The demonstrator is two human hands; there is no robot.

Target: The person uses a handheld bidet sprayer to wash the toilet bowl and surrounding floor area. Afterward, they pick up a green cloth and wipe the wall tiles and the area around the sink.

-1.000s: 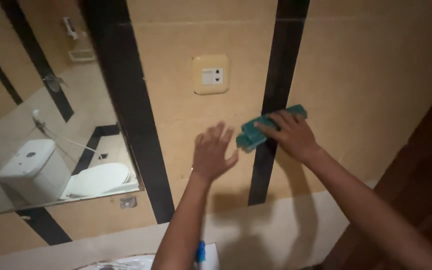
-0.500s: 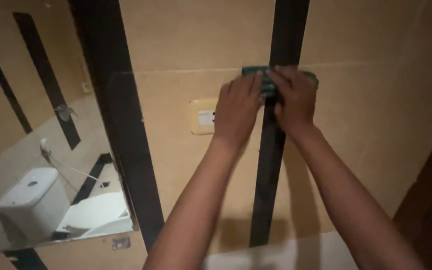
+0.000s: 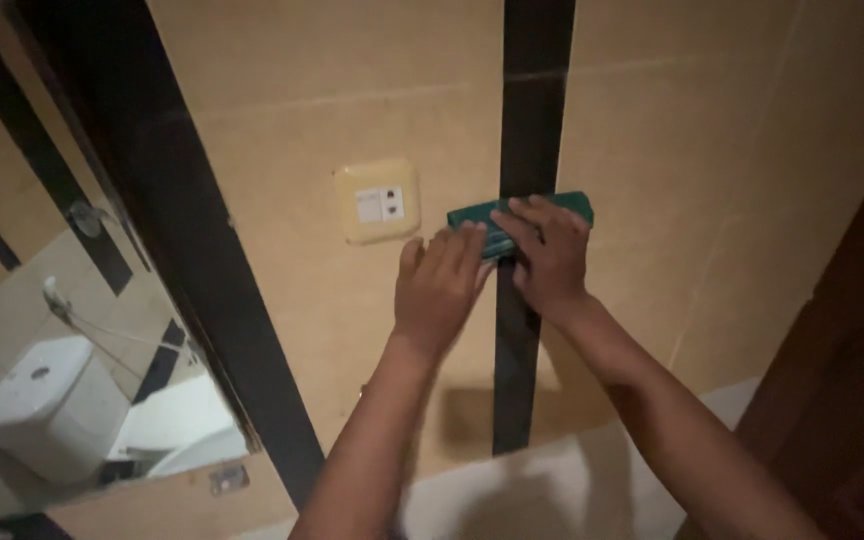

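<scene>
Green cloth [image 3: 520, 218] lying level across black wall stripe [image 3: 532, 120], both hands [image 3: 497, 265] pressing it flat.

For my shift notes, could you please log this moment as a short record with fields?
Place: tiled wall with a dark stripe
Left hand: flat on the wall, fingertips at the cloth
Right hand: pressing the green cloth on the stripe
Nearby: socket left of the cloth; mirror showing a toilet

Bathroom — mirrored toilet [image 3: 52, 405], tiled wall [image 3: 302, 60]
</scene>
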